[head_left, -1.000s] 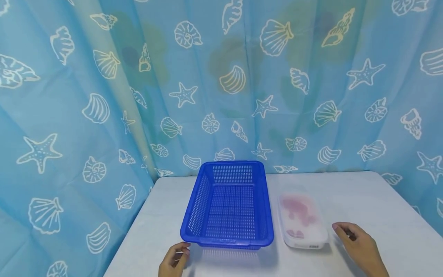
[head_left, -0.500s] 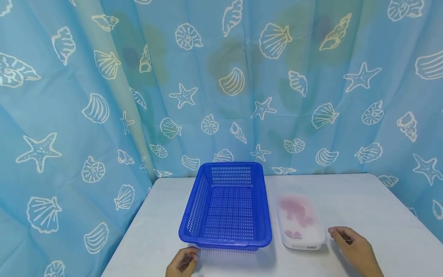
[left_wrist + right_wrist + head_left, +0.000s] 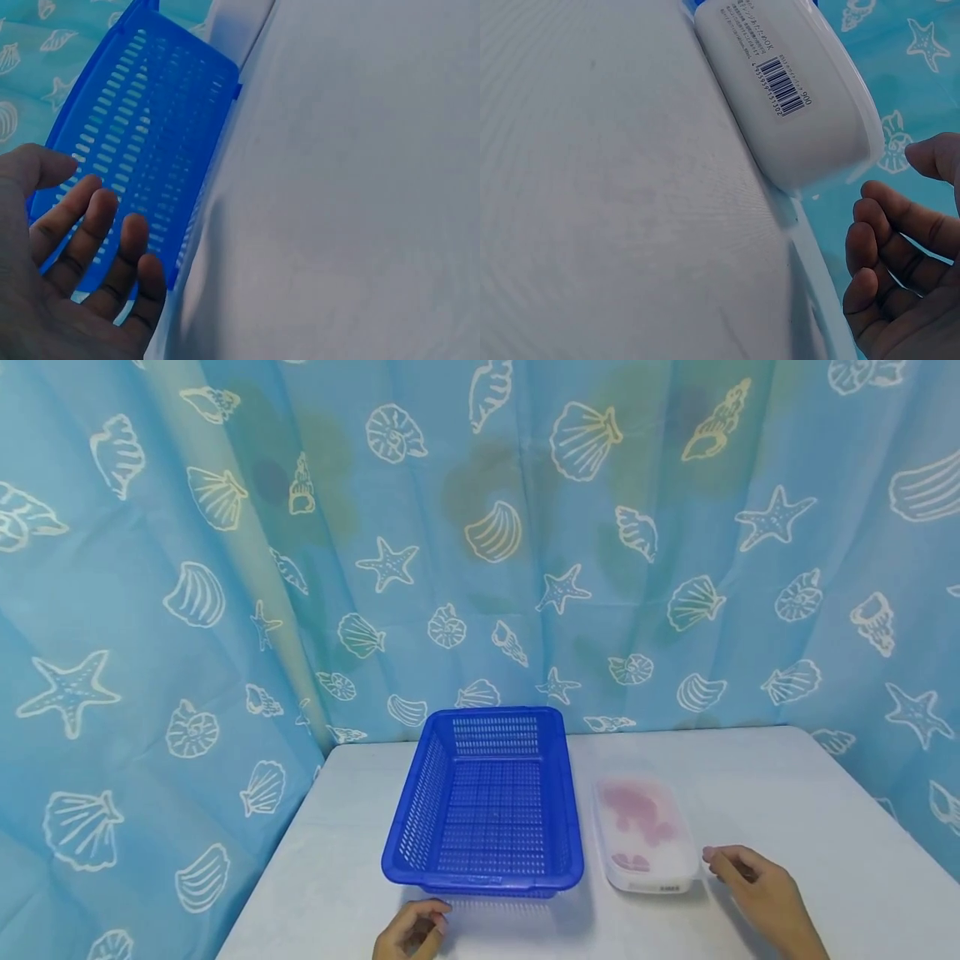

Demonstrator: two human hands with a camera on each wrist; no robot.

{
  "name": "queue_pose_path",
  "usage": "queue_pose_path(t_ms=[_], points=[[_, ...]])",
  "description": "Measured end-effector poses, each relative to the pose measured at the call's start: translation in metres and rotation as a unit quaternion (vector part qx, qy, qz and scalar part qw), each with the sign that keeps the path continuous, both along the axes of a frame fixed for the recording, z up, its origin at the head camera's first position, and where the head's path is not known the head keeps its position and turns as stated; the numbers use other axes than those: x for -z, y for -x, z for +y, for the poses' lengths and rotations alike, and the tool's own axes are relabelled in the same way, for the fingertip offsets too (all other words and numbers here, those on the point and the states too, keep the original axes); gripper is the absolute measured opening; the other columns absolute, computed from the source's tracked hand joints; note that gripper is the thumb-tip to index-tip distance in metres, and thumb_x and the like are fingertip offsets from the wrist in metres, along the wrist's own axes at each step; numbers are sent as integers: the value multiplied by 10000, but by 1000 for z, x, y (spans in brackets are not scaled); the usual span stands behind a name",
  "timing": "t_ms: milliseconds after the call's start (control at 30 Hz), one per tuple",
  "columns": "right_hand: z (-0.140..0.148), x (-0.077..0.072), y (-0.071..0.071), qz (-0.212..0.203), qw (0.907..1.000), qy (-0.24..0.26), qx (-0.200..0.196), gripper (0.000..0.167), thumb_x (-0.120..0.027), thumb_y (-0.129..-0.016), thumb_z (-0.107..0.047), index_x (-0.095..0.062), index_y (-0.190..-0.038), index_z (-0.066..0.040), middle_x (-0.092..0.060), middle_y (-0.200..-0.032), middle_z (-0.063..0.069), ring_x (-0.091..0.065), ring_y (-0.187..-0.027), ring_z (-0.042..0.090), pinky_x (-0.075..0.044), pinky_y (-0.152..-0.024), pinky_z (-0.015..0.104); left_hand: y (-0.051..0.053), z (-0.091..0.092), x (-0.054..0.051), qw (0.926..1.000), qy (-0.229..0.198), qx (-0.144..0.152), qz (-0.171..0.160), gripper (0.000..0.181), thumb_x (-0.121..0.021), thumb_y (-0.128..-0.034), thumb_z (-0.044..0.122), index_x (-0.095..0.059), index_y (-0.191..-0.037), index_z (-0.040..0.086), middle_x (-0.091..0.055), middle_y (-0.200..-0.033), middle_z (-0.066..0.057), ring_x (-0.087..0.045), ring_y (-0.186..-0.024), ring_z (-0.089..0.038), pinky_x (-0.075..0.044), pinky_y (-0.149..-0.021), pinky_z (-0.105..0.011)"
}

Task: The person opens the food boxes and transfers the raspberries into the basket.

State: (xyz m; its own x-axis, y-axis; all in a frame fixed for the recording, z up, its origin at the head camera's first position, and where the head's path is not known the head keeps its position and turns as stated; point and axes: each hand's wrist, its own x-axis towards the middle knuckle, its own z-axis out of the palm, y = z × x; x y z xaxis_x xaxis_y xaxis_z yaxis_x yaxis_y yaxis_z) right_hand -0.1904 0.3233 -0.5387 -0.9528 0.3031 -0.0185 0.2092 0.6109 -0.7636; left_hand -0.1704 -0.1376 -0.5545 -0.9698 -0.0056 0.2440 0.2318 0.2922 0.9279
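Observation:
A blue perforated basket stands on the white table. Just in front of its near edge is my left hand, fingers loosely bent and holding nothing; the left wrist view shows the hand beside the basket's slotted wall. Right of the basket lies a lidded translucent container with pinkish contents or patches. Close to its right side my right hand hovers, loosely curved with nothing in it. In the right wrist view the container shows a barcode label, and the hand is apart from it.
The white table reaches back to a blue curtain with white shell and starfish prints, which also hangs along the left side. A narrow strip of table separates the basket from the container.
My left hand has moved rightward along the basket's front. My right hand has come a little nearer the container. The head view has shifted slightly.

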Motion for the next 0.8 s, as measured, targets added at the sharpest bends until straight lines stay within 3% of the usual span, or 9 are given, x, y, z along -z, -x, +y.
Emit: queue_pose_path(t_ms=[567,800], points=[[-9,-1,1,31,9999,-48,-95,540,-543,-980,-542,-704,-1067,-35,-679,-917,18,-627,-908,218,-503,-847,454,-7,30,-4,9949,-103,772,-636,141,-680,-909,66,-710,-1046,78,-646,-881,7,-629,-772,-135,-536,-714,-288],[-7,3,-2,78,9999,-102,-84,526,-547,-978,-544,-710,-1056,-50,-675,-905,9,-618,-872,179,-507,-771,365,-9,41,0,9906,-187,1103,-793,156,-664,-903,59,-710,-1049,89,-646,-865,9,-622,-746,-131,-534,-689,-288]])
